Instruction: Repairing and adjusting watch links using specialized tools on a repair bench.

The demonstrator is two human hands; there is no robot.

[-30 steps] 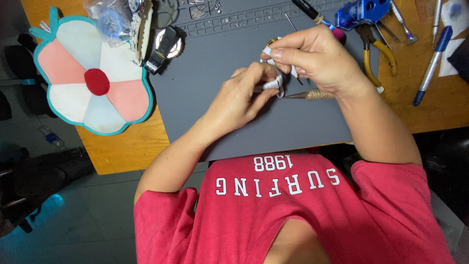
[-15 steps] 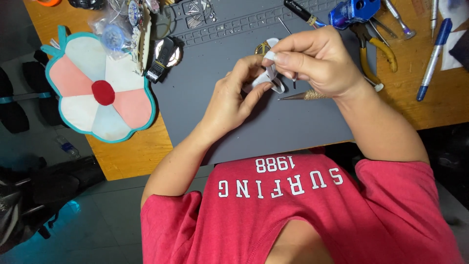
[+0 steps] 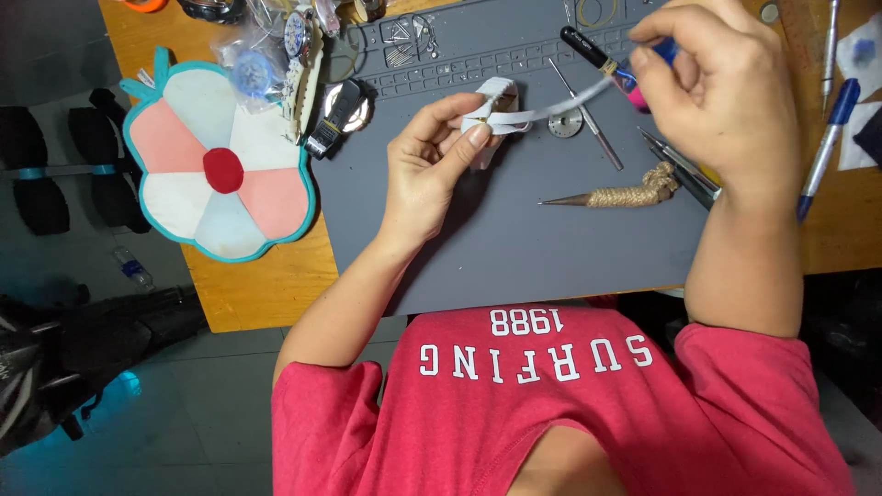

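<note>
Over grey mat (image 3: 514, 248), hands stretch pale strap (image 3: 514, 115) taut.

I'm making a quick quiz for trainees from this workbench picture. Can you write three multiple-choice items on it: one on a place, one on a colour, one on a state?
1. Where does the cord-wrapped pointed tool lie?
A. on the grey mat
B. on the flower-shaped pad
C. on the floor

2. What colour is the middle of the flower-shaped pad?
A. blue
B. red
C. yellow

3. How is the white strap held?
A. lying loose on the mat
B. by the left hand alone
C. between both hands, off the mat

Answers:
1. A, it rests on the grey mat below the right hand.
2. B, a red spot sits at its centre.
3. C, the left hand pinches one end and the right hand pulls the other.
</note>
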